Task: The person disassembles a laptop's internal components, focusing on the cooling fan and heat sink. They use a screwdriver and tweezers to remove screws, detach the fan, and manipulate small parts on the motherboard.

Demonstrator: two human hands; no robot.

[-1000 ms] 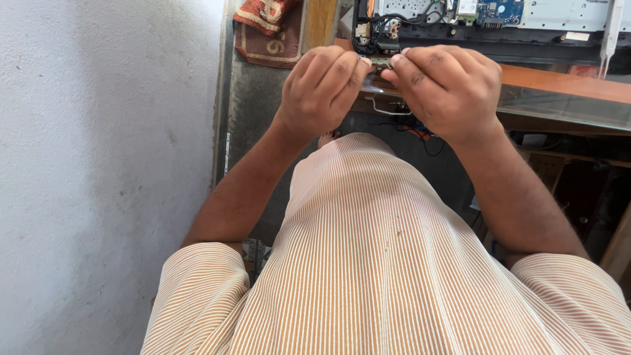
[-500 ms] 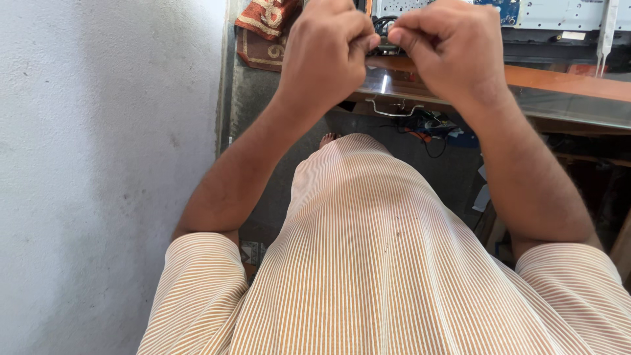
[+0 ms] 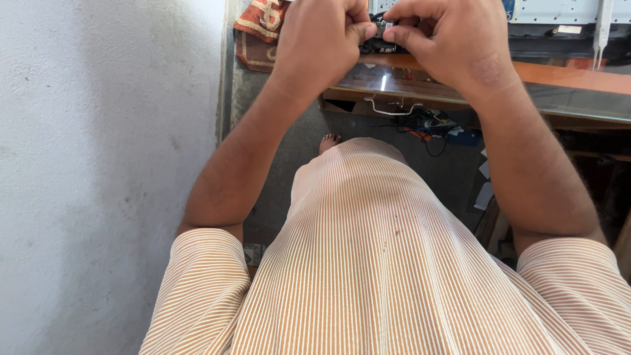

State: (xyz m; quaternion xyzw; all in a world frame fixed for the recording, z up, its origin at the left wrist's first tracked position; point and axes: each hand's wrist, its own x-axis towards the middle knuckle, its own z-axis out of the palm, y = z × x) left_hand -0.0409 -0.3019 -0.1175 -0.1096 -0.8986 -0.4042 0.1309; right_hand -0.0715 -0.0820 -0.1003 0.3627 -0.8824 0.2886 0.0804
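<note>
While both hands meet at twelve o'clock, the left hand [image 3: 322, 39] and right hand [image 3: 453, 43] pinch a small dark electronic part [image 3: 381, 41] between closed fingers above the wooden surface [image 3: 565, 82]. A red patterned cloth [image 3: 259, 29] lies at eleven o'clock.

There was one camera, worn on the person's head. It looked straight down, close over the striped shirt [image 3: 394, 263] and both arms. The hands sat at the very top edge, partly cut off. A white wall [image 3: 98, 164] filled the left side.
</note>
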